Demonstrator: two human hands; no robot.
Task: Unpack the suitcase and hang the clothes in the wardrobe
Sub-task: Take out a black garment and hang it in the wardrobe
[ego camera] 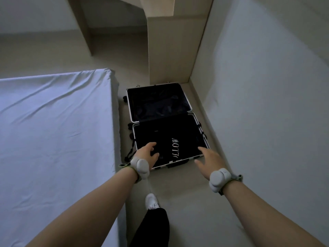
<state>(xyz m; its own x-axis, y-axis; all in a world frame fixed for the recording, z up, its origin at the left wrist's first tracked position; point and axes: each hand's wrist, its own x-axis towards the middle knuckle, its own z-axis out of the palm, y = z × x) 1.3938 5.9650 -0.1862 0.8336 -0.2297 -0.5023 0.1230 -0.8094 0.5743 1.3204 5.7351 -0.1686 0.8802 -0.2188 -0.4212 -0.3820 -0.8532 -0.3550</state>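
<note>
Head camera, looking down at my two bare arms reaching toward an open suitcase point(158, 104) that lies flat on the pale floor point(178, 193). Its far half shows only dark lining. Its near half holds a folded black garment point(170, 132) with white letters point(175, 148) reading "LLOW". My left hand point(147, 154) is over the near-left corner of the suitcase, fingers point(152, 144) spread and relaxed above the black cloth, gripping nothing; I cannot tell whether they touch it. My right hand point(208, 159) is at the near-right corner of the suitcase, fingers straight and apart, pointing at the rim and holding nothing. A grey band sits on my left wrist point(140, 165) and another on my right wrist point(218, 179). A bed point(53, 122) with a wrinkled white sheet runs just beside the left of the suitcase. A plain wall point(267, 104) stands to its right. A tall beige panel point(169, 50) rises just behind its far edge. My white shoe point(151, 201) and a black trouser leg are on the floor nearer to me than the suitcase.
</note>
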